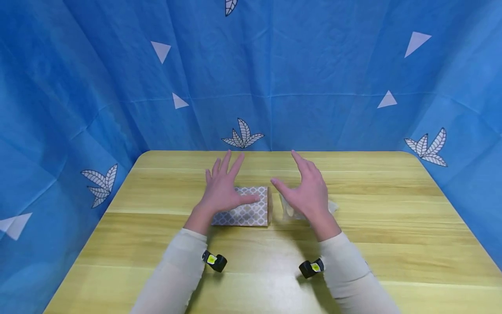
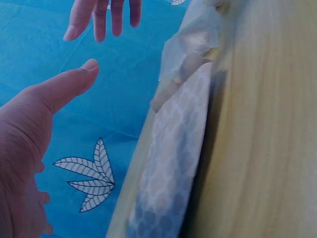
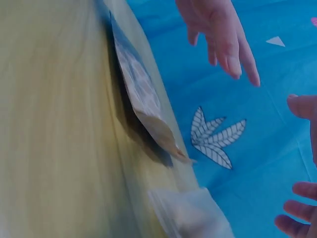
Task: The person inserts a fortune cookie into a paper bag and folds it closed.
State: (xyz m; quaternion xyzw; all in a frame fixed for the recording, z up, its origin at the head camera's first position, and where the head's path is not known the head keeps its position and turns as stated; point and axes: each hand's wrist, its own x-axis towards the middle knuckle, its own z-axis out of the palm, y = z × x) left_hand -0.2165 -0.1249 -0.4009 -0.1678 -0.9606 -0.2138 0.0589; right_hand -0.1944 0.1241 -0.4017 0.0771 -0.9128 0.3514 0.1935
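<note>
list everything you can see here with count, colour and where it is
patterned paper bag: 1, grey-and-white lattice print with a brown edge, lying flat at the middle of the table, under the left hand
clear plastic wrapper: 1, translucent whitish, on the table just right of the bag, partly hidden by the right hand
table: 1, light yellow wood grain, filling the lower half of the head view
backdrop cloth: 1, blue with white triangles and leaf prints, hung behind and beside the table
wrist cameras: 2, black with yellow labels, one on each forearm
left hand: 1, fingers spread, over the bag
right hand: 1, fingers spread, over the wrapper
</note>
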